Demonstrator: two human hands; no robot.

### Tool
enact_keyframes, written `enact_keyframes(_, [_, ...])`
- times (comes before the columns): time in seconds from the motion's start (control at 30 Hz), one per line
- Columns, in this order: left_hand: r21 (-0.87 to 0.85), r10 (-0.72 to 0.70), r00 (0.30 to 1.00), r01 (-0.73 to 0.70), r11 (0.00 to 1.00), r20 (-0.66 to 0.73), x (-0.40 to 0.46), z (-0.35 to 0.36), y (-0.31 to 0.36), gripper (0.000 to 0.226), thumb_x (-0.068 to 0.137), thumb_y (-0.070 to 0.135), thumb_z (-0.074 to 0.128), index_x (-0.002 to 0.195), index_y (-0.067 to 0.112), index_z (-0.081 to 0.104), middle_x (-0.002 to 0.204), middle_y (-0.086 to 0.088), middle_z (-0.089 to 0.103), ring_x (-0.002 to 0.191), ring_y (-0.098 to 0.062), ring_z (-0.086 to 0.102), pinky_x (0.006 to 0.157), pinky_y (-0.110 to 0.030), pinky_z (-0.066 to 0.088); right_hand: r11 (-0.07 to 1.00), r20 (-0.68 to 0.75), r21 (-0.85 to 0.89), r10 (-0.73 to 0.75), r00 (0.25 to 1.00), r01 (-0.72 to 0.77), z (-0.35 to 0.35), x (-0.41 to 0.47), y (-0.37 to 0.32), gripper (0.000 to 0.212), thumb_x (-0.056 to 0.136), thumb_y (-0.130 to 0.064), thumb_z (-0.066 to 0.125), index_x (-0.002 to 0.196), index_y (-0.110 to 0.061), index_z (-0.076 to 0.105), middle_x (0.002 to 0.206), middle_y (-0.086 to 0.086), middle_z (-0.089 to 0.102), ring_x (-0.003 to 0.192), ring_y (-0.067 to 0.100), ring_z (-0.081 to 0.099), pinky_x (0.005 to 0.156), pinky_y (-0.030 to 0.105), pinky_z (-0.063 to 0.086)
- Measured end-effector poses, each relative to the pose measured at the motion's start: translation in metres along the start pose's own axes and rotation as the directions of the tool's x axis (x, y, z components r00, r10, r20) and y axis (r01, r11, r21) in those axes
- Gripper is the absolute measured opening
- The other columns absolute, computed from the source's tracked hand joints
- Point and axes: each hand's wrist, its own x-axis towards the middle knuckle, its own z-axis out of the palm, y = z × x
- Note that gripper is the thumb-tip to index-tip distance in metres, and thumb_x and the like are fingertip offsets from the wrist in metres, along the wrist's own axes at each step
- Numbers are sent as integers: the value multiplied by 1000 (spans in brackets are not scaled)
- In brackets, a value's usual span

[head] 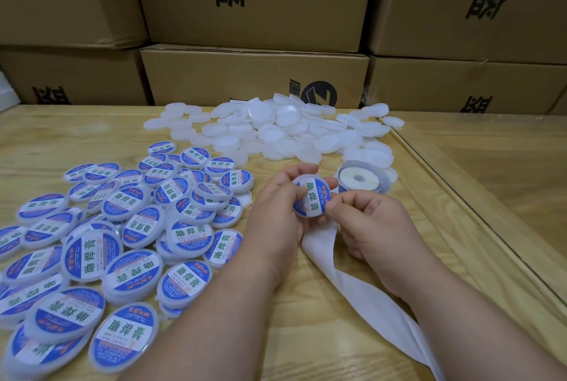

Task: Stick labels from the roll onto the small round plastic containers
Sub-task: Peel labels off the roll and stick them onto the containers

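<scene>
The labelled container [311, 198], held above the wooden table [306, 319], is partly hidden by fingers. The left hand [276, 215] curls round its edge; the right hand [365, 221] pinches its right rim. The label roll [362, 179] lies just behind, its backing strip [352, 291] trailing out of frame. Cardboard boxes [254, 74] line the back.

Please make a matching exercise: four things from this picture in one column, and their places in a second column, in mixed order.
1. labelled containers
2. plain white containers
3. label roll
4. container being labelled

A. between left hand and right hand
B. heaped at the table's far side
C. spread out on the left
D. just behind the hands

Pairs: 1-C, 2-B, 3-D, 4-A
</scene>
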Motion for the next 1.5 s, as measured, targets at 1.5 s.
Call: enact_keyframes(1.5, [-161, -30, 919, -37, 986, -394, 6, -7, 12, 49, 98, 61, 48, 96, 16, 66, 56, 3, 63, 40, -8, 45, 41, -17, 39, 996, -59, 89, 19, 998, -13, -10, 9, 14, 30, 96, -6, 57, 76, -17, 76, 51, -4, 32, 42, 10, 25, 42, 25, 21])
